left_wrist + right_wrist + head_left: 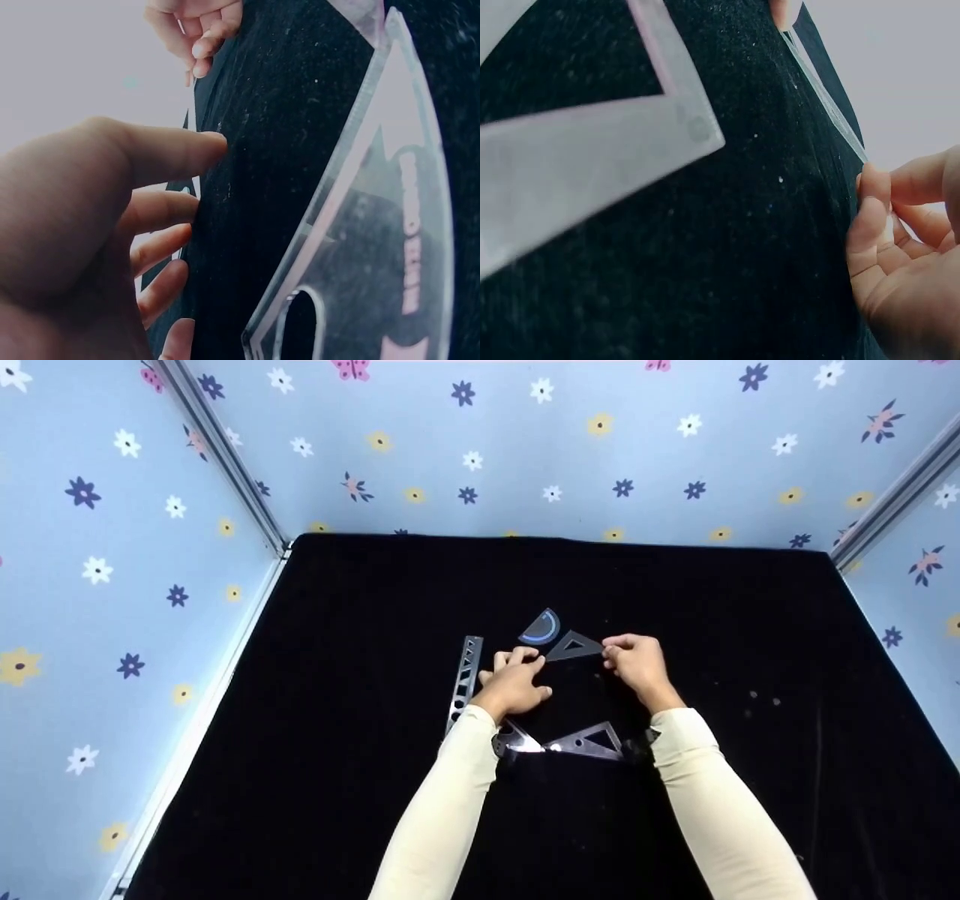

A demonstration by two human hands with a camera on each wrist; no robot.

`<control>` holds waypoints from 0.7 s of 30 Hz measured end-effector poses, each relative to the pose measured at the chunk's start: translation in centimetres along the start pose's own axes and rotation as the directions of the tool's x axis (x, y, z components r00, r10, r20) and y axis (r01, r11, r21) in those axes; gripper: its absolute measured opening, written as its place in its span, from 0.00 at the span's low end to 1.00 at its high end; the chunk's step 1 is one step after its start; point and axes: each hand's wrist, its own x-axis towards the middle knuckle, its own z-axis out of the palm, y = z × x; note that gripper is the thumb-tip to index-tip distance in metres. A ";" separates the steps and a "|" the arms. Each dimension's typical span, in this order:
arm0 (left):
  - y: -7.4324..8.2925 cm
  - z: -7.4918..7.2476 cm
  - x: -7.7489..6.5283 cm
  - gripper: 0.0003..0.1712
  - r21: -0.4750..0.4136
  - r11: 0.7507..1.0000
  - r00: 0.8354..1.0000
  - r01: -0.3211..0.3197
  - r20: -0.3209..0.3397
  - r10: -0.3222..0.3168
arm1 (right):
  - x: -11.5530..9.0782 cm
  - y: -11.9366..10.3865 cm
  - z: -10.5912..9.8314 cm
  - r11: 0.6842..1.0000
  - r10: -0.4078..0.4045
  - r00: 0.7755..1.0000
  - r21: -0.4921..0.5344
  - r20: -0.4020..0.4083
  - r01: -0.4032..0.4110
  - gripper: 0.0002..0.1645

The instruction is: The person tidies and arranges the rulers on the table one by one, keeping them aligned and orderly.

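My right hand [637, 666] pinches the right corner of a clear set square [591, 648] between thumb and fingers. In the right wrist view this set square [829, 105] appears edge-on, as a thin strip running to the pinching fingertips. The left hand [516, 682] lies palm down with fingers spread, its index fingertip right at the set square's left corner. Just beyond is a protractor [531, 631] with a blue arc. Left of the left hand lies a ruler [459, 690] with shaped cutouts. A second clear protractor [375, 217] with pink lettering lies under the left wrist, partly hidden.
A second set square [564, 745] lies between the forearms, its tip close to the clear protractor. Black cloth [360, 660] covers the table. Flower-patterned panels [510, 450] stand at the back and both sides.
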 end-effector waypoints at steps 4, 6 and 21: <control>-0.1 0.1 0.0 0.36 -0.009 1.000 1.000 0.002 0.000 -0.002 | -0.1 0.3 -0.1 1.000 0.004 1.000 -0.030 0.014 -0.004 0.13; -0.1 0.0 0.0 0.36 -0.010 1.000 1.000 0.003 -0.001 -0.003 | -0.2 0.5 -0.1 0.999 0.000 1.000 -0.038 0.024 0.001 0.13; -0.6 0.1 0.0 0.35 -0.057 0.998 1.000 -0.018 -0.022 0.017 | -0.2 1.5 -0.5 0.998 -0.059 0.994 0.021 0.087 0.058 0.10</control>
